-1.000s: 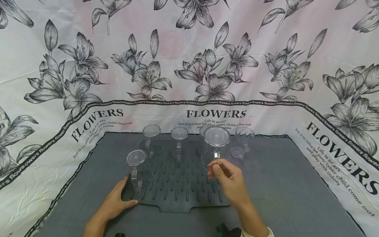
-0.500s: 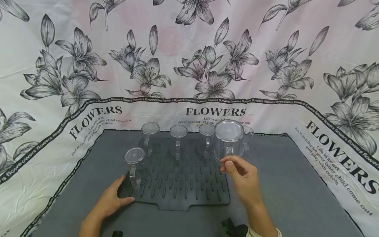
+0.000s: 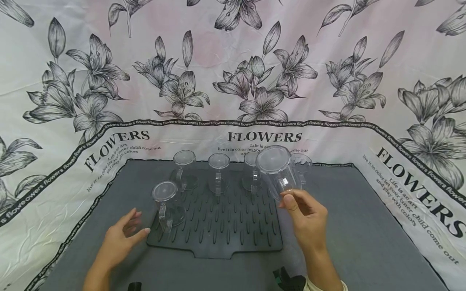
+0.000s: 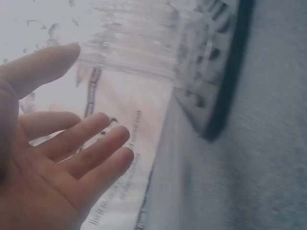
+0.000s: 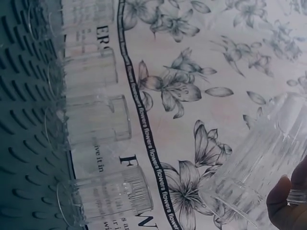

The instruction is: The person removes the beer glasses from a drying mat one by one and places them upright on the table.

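Note:
My right hand (image 3: pixel 309 218) pinches the handle of a clear glass mug (image 3: pixel 274 159) and holds it tilted above the right side of the black drying mat (image 3: pixel 214 250). That mug's base faces up; in the right wrist view it slants beside the curled fingers (image 5: pixel 279 196). Left of the mat, my left hand (image 3: pixel 118 238) hovers with its fingers spread, holding nothing. Nearest to it is an upside-down glass mug (image 3: pixel 165 192) on the mat's front left. Several more upturned mugs, among them a middle one (image 3: pixel 219 161), stand along the mat's back edge.
Another clear mug (image 3: pixel 302 161) stands on the grey tabletop (image 3: pixel 364 226) at the back right, partly hidden behind the held one. A dark object (image 3: pixel 287 279) lies near the front edge by the right forearm. Flower-printed cloth (image 3: pixel 236 81) walls the back and sides.
My right hand has carried its mug rightward from above the mat and tilted it. My left hand has let go of the mat's left edge and drawn back to the left.

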The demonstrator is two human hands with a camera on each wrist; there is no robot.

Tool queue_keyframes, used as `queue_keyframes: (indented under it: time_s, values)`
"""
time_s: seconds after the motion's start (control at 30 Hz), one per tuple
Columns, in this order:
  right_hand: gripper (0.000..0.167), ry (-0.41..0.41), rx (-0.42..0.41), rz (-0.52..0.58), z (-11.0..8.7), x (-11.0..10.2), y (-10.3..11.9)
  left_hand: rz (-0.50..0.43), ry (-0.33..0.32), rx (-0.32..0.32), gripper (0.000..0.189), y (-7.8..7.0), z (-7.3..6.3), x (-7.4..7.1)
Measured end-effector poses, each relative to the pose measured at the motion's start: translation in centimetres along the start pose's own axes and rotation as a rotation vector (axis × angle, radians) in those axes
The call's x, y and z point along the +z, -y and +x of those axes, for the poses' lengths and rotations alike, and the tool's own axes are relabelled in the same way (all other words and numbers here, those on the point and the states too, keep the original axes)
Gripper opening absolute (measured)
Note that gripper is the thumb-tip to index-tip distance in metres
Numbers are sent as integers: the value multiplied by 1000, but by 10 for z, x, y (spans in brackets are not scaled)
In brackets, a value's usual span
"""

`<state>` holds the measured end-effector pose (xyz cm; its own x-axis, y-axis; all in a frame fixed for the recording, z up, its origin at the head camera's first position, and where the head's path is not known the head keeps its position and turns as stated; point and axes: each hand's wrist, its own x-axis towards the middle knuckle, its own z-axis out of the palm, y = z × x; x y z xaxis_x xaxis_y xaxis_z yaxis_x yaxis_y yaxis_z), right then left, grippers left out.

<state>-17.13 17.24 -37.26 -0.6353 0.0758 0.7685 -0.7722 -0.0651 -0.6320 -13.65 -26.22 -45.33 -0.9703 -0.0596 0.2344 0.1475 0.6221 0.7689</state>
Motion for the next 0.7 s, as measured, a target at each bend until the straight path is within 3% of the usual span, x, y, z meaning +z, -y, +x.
queue_keyframes:
  time_s: [0.17, 0.37, 0.7]
  values:
    - [11, 10, -71, 71, 1, 1, -3, -63, -141, 69, 75, -16, -2, -3]
    - [15, 80, -173, -7, 3, 6, -3, -158, -266, 180, 71, -43, 0, -6]
    - [11, 111, -308, -182, 10, 20, 17, -239, -283, 358, 75, -83, 6, -1]
